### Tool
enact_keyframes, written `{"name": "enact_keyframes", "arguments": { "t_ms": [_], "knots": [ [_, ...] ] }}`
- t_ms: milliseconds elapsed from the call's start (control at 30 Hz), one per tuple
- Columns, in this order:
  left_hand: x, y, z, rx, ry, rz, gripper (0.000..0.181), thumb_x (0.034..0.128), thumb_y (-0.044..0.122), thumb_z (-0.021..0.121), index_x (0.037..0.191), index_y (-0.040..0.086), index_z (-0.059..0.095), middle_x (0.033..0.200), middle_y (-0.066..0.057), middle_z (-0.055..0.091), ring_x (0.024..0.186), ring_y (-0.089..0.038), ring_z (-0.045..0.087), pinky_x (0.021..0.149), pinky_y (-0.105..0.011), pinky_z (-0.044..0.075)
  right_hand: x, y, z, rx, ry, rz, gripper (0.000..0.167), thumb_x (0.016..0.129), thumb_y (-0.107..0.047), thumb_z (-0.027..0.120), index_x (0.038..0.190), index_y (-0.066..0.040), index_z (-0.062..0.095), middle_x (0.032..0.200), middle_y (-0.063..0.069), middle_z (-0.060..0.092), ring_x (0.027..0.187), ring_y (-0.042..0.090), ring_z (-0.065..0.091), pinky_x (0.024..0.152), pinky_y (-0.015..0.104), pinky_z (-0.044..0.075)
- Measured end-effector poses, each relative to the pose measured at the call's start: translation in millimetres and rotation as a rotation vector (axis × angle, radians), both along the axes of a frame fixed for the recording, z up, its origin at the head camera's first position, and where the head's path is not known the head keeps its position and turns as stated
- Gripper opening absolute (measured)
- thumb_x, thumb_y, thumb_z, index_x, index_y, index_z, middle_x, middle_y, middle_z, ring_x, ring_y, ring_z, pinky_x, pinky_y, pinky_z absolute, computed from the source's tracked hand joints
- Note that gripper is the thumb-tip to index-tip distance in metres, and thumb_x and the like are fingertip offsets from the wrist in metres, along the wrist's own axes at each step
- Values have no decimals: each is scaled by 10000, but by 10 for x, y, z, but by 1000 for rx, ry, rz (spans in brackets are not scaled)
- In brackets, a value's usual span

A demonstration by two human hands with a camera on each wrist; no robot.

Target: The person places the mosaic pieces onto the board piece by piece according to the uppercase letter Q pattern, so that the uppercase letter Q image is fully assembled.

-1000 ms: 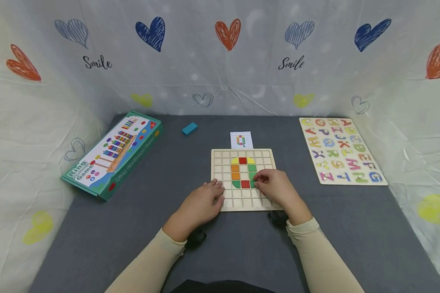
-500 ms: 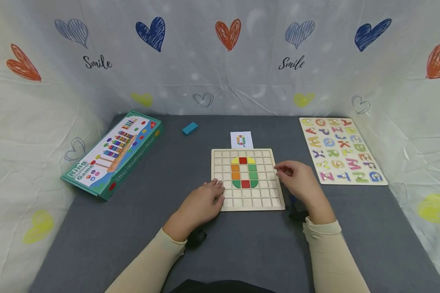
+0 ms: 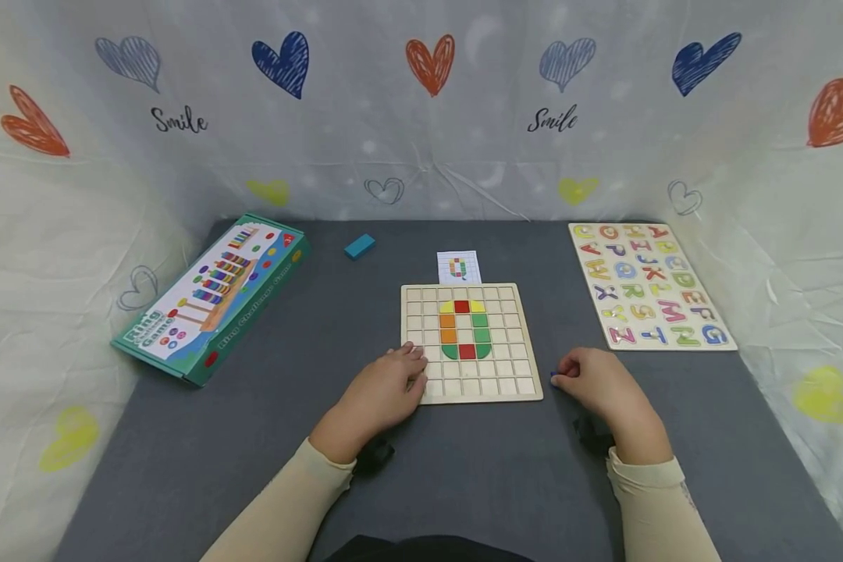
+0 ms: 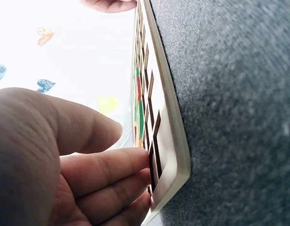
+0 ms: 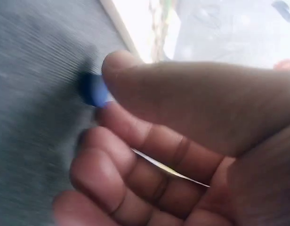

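Observation:
My left hand [image 3: 379,394] rests at the left edge of a wooden grid board [image 3: 527,375]. Its fingertips touch the board's surface in the left wrist view, the fingers nearly straight. On the grid, yellow, red, orange and green tiles [image 3: 480,334] form a ring. Right of the board, my right hand [image 3: 604,390] is low over the table, pinching a small blue piece [image 5: 94,89] between thumb and index finger. The piece is blurred and partly hidden, so its exact shape cannot be told. A pattern card [image 3: 459,268] lies behind the board.
A green toy box [image 3: 211,300] lies at the left, and a blue block [image 3: 360,247] sits at the back. A wooden alphabet board [image 3: 653,289] is at the back right. A printed curtain [image 3: 492,101] encloses the grey table.
My right hand has drawn back from the tiles to the right of the board and now pinches the blue piece. The left hand stays put; the head view has shifted slightly.

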State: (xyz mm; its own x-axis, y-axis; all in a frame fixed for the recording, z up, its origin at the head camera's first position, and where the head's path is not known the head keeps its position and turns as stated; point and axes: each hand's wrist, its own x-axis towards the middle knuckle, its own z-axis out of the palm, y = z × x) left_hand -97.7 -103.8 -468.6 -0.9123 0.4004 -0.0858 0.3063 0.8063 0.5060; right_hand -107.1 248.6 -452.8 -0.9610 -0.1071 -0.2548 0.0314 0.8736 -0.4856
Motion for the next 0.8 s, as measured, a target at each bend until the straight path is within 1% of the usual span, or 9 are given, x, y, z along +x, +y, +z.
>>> {"name": "enact_keyframes", "arguments": {
  "t_ms": [133,233,367,500,633,800],
  "knots": [
    [-2,-5,-12,3,11,-4,413,1083,236,656,1448,52,710,1579,-101,621,1561,-272,505,1316,-487,387,64,-49,-63,1,16,-36,127,996,-143,772,973,-24,732,822,67,672,715,198,594,630,341,478],
    [-7,-9,-24,4,17,-9,406,1088,236,647,1442,49,714,1580,-100,619,1560,-271,506,1319,-481,385,86,-68,-82,1,28,-51,113,1003,-130,761,973,-29,720,809,67,649,703,202,577,621,336,457],
    [-12,-13,-36,4,22,-15,403,1091,233,638,1439,44,714,1582,-102,616,1560,-273,505,1318,-479,387,96,-83,-84,-3,51,-54,101,1000,-121,765,1003,-26,732,833,71,661,732,206,587,651,365,480],
    [-10,-16,-35,6,23,-14,405,1091,236,639,1438,41,714,1581,-104,616,1559,-277,507,1315,-483,390,87,-93,-99,-13,80,-40,85,994,-108,769,1007,-26,749,854,73,684,759,201,604,682,388,505],
    [-3,-17,-29,9,25,-10,401,1087,230,645,1432,40,719,1573,-107,623,1554,-279,513,1313,-486,394,74,-93,-128,-29,88,-32,77,984,-94,773,971,-27,735,849,78,685,748,194,602,668,368,500],
    [2,-9,-22,6,19,-5,407,1088,234,645,1443,48,713,1579,-103,618,1558,-275,508,1317,-486,388,81,-101,-122,-55,77,-47,85,987,-89,763,955,-35,706,840,78,684,737,193,601,647,344,487]
  ]
}}
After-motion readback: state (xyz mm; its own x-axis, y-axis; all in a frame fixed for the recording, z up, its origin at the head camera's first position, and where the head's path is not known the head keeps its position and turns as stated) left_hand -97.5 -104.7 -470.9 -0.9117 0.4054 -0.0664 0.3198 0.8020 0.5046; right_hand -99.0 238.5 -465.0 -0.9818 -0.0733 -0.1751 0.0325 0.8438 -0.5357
